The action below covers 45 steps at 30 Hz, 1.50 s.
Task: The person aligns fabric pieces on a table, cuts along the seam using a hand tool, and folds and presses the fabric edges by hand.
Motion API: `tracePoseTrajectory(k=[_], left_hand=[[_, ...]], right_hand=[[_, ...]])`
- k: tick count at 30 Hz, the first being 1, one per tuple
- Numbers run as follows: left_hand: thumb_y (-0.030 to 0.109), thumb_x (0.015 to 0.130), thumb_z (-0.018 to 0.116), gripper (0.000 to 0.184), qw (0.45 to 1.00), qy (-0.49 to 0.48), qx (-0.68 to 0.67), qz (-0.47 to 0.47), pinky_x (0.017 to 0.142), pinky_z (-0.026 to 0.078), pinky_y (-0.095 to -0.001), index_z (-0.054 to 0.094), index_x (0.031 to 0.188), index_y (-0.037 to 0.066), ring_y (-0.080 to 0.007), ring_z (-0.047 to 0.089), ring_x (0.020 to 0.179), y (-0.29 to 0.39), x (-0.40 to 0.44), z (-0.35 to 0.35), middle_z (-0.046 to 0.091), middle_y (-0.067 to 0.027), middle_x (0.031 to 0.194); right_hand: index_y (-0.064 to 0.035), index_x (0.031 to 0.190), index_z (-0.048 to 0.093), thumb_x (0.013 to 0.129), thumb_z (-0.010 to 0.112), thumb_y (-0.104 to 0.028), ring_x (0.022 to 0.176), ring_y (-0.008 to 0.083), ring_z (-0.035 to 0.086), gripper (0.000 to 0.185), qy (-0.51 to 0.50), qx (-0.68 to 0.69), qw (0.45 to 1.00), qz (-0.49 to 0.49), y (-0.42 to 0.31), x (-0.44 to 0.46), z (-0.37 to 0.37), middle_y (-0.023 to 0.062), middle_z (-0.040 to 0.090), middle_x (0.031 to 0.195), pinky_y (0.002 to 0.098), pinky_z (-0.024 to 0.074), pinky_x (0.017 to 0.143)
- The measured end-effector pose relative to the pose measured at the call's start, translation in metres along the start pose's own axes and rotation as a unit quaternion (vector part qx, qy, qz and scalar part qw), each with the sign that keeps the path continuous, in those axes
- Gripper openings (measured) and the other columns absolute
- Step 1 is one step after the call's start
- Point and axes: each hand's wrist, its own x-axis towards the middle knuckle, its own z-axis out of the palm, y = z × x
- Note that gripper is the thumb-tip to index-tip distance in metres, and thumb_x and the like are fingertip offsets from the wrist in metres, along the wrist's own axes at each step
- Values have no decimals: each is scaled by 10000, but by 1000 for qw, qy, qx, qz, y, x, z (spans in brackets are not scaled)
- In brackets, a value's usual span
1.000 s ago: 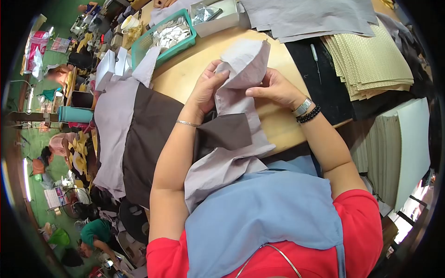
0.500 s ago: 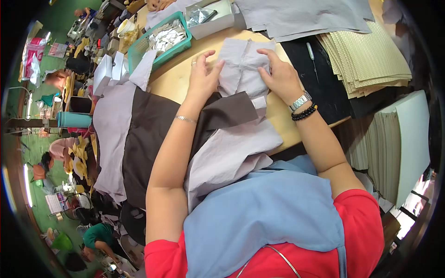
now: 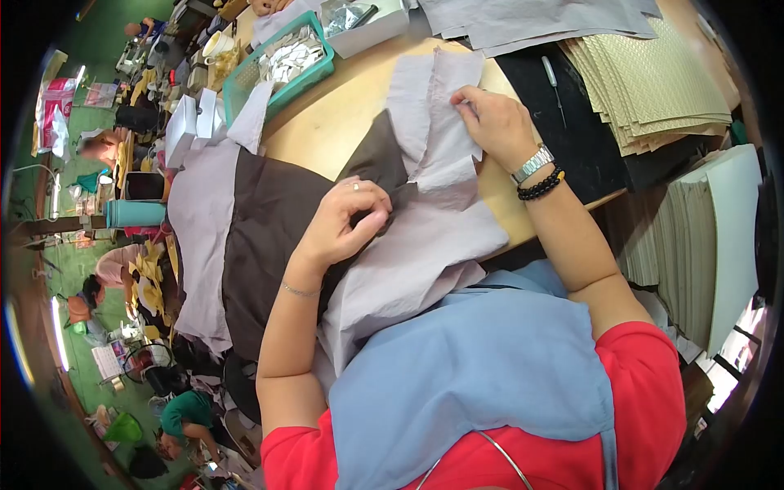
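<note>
Grey fabric (image 3: pixel 441 237) runs from my lap up over the wooden table (image 3: pixel 318 122), its far part lying flat with a seam along it. My left hand (image 3: pixel 347 219) has its fingers curled over the dark brown fabric (image 3: pixel 273 220); whether it pinches any cloth is hidden. A dark flap of that cloth points up beside the grey piece. At the right edge of the grey fabric is my right hand (image 3: pixel 500 126), thumb and fingers bent close together. What lies between those fingertips is too small to make out.
A teal basket (image 3: pixel 314 84) of small white pieces stands at the back left, beside an open box (image 3: pixel 384 34). An awl-like tool (image 3: pixel 550 73) lies on black material. Gold textured sheets (image 3: pixel 653 86) are stacked at right. Other people sit far left.
My left hand has come down and toward me, off the grey fabric to the dark cloth. The grey piece is now spread flatter and farther up the table. The dark flap has swung upward.
</note>
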Motion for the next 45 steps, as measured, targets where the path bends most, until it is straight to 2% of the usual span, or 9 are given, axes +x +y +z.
tracePoseTrajectory(k=[4, 8, 9, 24, 29, 36, 37, 41, 45], left_hand=[[225, 791, 707, 182, 978, 92, 92, -166, 764, 454, -340, 641, 819, 57, -240, 605, 750, 18, 22, 26, 655, -71, 779], [383, 727, 782, 577, 934, 88, 347, 17, 1024, 364, -523, 607, 1226, 154, -292, 504, 1230, 9, 44, 32, 588, -79, 1267], [504, 657, 799, 828, 940, 5, 335, -72, 1080, 224, -648, 506, 1366, 190, -310, 322, 1395, 0, 44, 33, 423, -65, 1467], [792, 490, 726, 1295, 915, -25, 350, -201, 1035, 125, -755, 292, 1499, 107, -418, 173, 1445, -3, 31, 51, 236, -139, 1574], [794, 485, 729, 1313, 931, -47, 320, -167, 1066, 110, -723, 277, 1506, 103, -412, 137, 1457, -8, 36, 49, 216, -161, 1577], [602, 633, 784, 876, 945, 94, 295, -108, 1063, 183, -688, 514, 1317, 126, -362, 264, 1418, -12, 24, 55, 346, -168, 1494], [403, 693, 815, 452, 945, 154, 283, -51, 1023, 311, -598, 622, 976, 108, -316, 453, 1271, -3, 24, 51, 506, -142, 1317], [156, 696, 819, 361, 950, 207, 226, 54, 921, 431, -419, 471, 626, 90, -251, 616, 864, -14, 14, 45, 638, -44, 857], [156, 761, 778, 219, 959, 174, 218, 52, 780, 481, -368, 571, 698, 119, -220, 522, 536, -15, 1, 41, 534, -5, 574]], right_hand=[[-165, 1006, 673, 886, 630, -247, 697, 277, 666, 151, -18, -8, 1000, 19, -2, 0, -1, 84, 701, 795, 359, 523, 632], [-129, 1103, 654, 867, 652, -342, 677, 290, 655, 317, -81, 46, 995, 46, -9, -2, -14, 125, 665, 724, 374, 512, 639], [-120, 1124, 647, 850, 662, -385, 681, 313, 654, 382, -116, 67, 989, 67, -22, -5, -25, 137, 651, 695, 394, 513, 647], [-83, 1131, 639, 820, 641, -176, 781, 335, 663, 324, -335, -8, 941, -35, -36, -44, -69, 175, 675, 828, 430, 522, 715], [-102, 1241, 558, 855, 645, -273, 996, 321, 601, 431, -3, -69, 988, -136, 25, 21, -27, 155, 634, 1055, 418, 495, 824], [-129, 1190, 566, 831, 701, -213, 898, 275, 634, 393, -61, 9, 995, -74, 38, 56, 4, 83, 663, 895, 419, 474, 824], [-128, 1177, 569, 828, 703, -200, 850, 276, 636, 380, -52, 26, 996, -66, 38, 55, 3, 83, 658, 852, 414, 481, 794], [-121, 1148, 570, 827, 697, -165, 726, 287, 640, 348, -12, 56, 996, -69, 44, 46, -2, 96, 651, 769, 392, 500, 698], [-118, 1123, 568, 838, 661, -130, 763, 285, 663, 300, -1, 10, 997, -80, 40, 42, -11, 100, 680, 820, 392, 508, 705]])
